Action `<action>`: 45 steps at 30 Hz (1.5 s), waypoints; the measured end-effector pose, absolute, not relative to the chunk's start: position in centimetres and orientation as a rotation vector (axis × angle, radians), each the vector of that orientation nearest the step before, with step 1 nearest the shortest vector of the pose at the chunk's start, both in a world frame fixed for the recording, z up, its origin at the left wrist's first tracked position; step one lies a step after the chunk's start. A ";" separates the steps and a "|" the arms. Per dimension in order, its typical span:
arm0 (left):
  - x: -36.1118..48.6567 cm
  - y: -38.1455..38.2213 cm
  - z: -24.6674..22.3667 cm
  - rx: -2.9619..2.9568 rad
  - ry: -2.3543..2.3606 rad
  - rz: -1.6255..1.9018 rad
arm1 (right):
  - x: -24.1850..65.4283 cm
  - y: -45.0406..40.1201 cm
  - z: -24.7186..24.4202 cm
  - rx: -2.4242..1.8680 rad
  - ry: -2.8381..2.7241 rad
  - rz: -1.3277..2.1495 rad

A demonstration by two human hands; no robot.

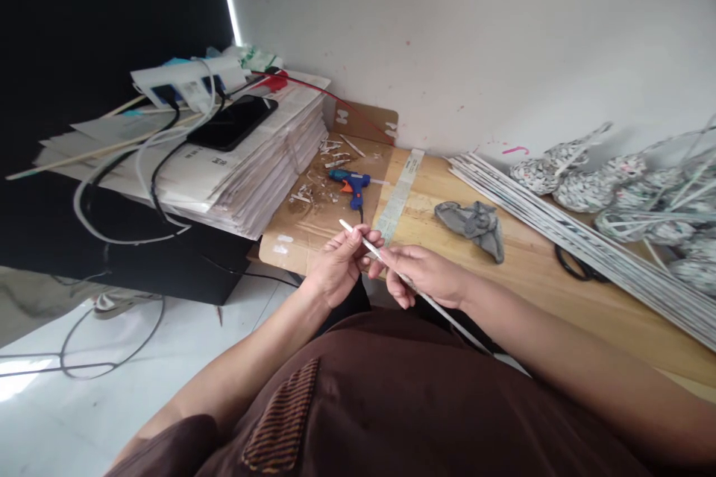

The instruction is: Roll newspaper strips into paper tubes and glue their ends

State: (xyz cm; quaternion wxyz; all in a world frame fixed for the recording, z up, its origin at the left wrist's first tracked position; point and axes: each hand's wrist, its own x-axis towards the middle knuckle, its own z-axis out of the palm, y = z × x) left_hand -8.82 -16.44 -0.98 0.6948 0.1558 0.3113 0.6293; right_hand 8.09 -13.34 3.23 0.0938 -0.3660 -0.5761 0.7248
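From where I'm standing: L hand (338,261) pinching a thin white stick (370,247) nr its tip, R hand (417,268) pinching it lower, so it's slanted abv the brown shirt (391,395). Blue glue gun (354,183) on cardboard (313,227) just past, grey rag (475,227) on the bench (531,291), w/ a paper rod bundle (559,226) further R.

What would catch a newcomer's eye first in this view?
Probably the blue glue gun lying on the cardboard, near the middle. Next, the thin white stick held in the left hand and right hand, just below it. Then the tall paper stack at left, a black phone on top.
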 end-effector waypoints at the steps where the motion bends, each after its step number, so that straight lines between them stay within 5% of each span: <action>1: -8.8 -16.4 -1.0 0.333 0.712 1.415 | 8.2 -13.5 3.2 -1.124 -1.838 1.962; 3: -8.8 -16.4 -1.1 0.315 0.728 1.424 | 8.3 -13.6 3.2 -1.157 -1.957 1.744; 8: -8.8 -16.5 -0.9 0.323 0.669 1.398 | 8.3 -13.3 3.0 -1.019 -1.560 2.337; 10: -9.1 -16.5 -0.7 0.306 0.690 1.411 | 8.8 -13.4 3.0 -1.030 -1.637 2.325; 14: -10.2 -16.2 -0.5 0.237 0.772 1.525 | 11.9 -14.4 3.5 -1.252 -2.059 2.002; 23: -10.5 -15.6 -0.3 0.267 0.750 1.594 | 17.9 -12.8 5.9 -1.562 -2.520 0.666; 33: -9.6 -16.4 0.4 0.232 0.713 1.564 | 5.9 -12.1 5.0 -0.848 -2.421 0.287; 45: -9.4 -16.5 -0.5 0.191 0.664 1.545 | 3.4 -11.2 4.6 -0.960 -2.428 0.340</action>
